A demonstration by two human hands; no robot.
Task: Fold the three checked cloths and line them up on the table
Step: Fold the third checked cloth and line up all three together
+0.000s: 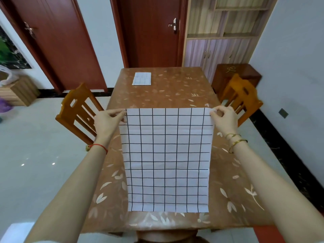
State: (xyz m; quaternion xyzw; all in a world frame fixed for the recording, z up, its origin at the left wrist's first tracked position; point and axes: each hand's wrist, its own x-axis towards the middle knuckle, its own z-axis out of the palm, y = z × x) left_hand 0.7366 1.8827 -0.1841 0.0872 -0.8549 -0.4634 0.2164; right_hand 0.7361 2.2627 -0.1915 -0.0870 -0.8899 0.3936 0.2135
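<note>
A white cloth with a black check grid [166,158] hangs spread out over the near half of the brown table [168,92]. My left hand [107,120] pinches its top left corner. At the top right corner my right hand [223,118] pinches the cloth in the same way. The cloth's top edge is held taut and level above the table; its lower edge lies near the table's front. A folded checked cloth [142,78] lies flat at the table's far end, left of centre. No third cloth is in view.
A wooden chair [78,109] stands at the table's left side and another chair [242,97] at its right. Two red-brown doors and a cupboard [220,50] are behind the table. A small wooden cabinet [235,74] sits at the far right.
</note>
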